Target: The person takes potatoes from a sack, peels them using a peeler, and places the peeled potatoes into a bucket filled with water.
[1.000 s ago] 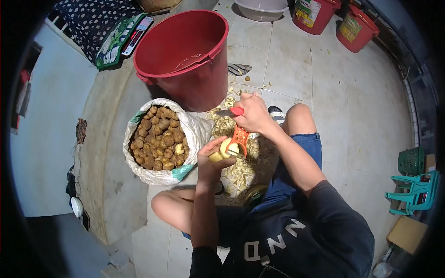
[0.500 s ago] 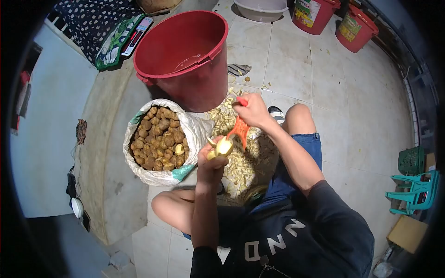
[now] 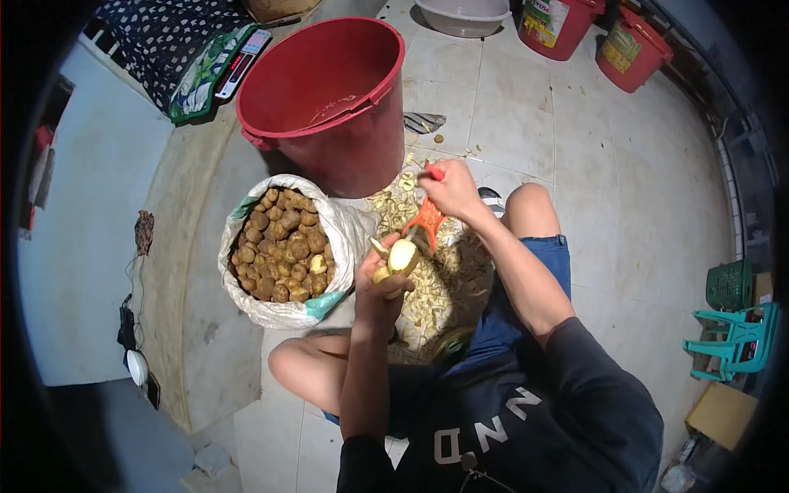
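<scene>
A partly peeled potato (image 3: 403,256) is held in my left hand (image 3: 380,289), its pale cut side facing up, with another pale piece beside it against the palm. My right hand (image 3: 454,191) is closed round an orange peeler (image 3: 427,218), whose head is just above the potato. A red handle (image 3: 434,172) also sticks out of the right fist; its blade is hard to make out. Peelings (image 3: 427,304) lie in a heap under both hands. To the left, a white sack (image 3: 271,312) stands open, full of unpeeled potatoes (image 3: 283,242).
A big red tub (image 3: 353,156) stands behind the sack. Further back are a pale basin (image 3: 464,18) and two red buckets (image 3: 629,53). A scale (image 3: 243,64) is at upper left, a teal stool (image 3: 735,341) at far right. My bent legs flank the peelings.
My right hand has moved up and right, lifting the peeler off the potato. The left hand has turned the potato, and its pale side now faces up.
</scene>
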The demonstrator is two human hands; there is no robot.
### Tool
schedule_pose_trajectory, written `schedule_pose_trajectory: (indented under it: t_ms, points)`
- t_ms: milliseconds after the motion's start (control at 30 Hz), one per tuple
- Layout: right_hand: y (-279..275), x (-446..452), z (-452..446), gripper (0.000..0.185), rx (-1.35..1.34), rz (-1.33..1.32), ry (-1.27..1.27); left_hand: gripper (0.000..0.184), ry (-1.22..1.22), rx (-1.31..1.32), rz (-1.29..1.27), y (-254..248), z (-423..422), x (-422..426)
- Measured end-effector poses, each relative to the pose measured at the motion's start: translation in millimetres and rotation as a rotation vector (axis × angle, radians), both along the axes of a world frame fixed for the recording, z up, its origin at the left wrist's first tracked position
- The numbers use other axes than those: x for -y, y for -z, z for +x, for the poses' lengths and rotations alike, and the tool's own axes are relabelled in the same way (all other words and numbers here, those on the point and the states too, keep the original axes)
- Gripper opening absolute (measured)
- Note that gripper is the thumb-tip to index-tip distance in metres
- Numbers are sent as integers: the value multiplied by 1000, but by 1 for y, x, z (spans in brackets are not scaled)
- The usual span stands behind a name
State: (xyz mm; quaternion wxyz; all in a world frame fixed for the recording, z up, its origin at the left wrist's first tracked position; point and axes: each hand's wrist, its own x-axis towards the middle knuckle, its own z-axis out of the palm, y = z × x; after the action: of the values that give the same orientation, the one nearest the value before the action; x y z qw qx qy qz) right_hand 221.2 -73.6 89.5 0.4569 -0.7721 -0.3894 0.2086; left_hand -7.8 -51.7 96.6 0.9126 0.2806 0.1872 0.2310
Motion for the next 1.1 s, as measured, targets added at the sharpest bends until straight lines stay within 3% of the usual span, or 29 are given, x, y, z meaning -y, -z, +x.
schedule_pose_trajectory:
  t_ms: [33, 67, 133, 200, 267, 400, 467, 533, 567, 600, 733, 800, 833, 867, 933, 967, 1000, 1067, 1100]
  points:
    - [1, 1, -8, 20, 232, 197, -86, 62, -21, -65, 100, 3, 2, 2]
    - [-1, 0, -9, 20, 230, 194, -85, 61, -40, -130, 201, 5, 4, 2]
    - [-3, 1, -9, 20, 482, 138, -35, 61, -39, -122, 187, 6, 1, 2]
    - [9, -7, 5, 19, 470, 29, 4, 60, -40, -105, 190, 3, -1, -2]
    - [5, -3, -4, 19, 201, 67, -27, 60, -22, -49, 110, 7, -4, -4]
    - [8, -7, -7, 16, 442, 191, -2, 59, -72, -97, 247, 12, -4, 4]
    - [7, -10, -4, 17, 379, 190, -13, 58, -32, 26, 64, 8, -4, -2]
    - [0, -7, -10, 18, 230, 154, -42, 57, -44, 12, 90, 13, -2, -3]
    - [-2, -2, -16, 18, 392, 218, -159, 57, -67, -28, 159, 15, 0, -1]
    - [2, -4, -13, 18, 390, 217, -158, 57, -87, -69, 230, 14, 1, -1]
    - [9, -11, 3, 19, 372, -28, 49, 57, 0, 72, 26, 9, -2, -4]
    - [0, -4, -12, 21, 284, 221, -79, 55, -51, -83, 268, 15, 0, -3]
    - [-18, 3, -20, 21, 519, 178, -176, 55, -52, -82, 269, 13, 1, -4]
    - [-9, 0, -12, 21, 518, 176, -176, 55, -41, -87, 240, 8, 0, -3]
    - [12, -8, 6, 20, 417, 18, -11, 54, -19, -96, 182, -1, -5, 0]
    - [16, -9, 10, 18, 151, -60, 18, 53, 54, 118, -12, 8, -9, -5]
    - [13, -9, 7, 18, 154, -57, 20, 53, 56, 121, -10, 8, -6, -7]
    - [-3, -4, -17, 19, 225, 220, -52, 54, 0, -9, 60, 9, -8, -6]
    - [-23, 2, -27, 20, 499, 307, -99, 55, -71, -54, 173, 3, -2, -1]
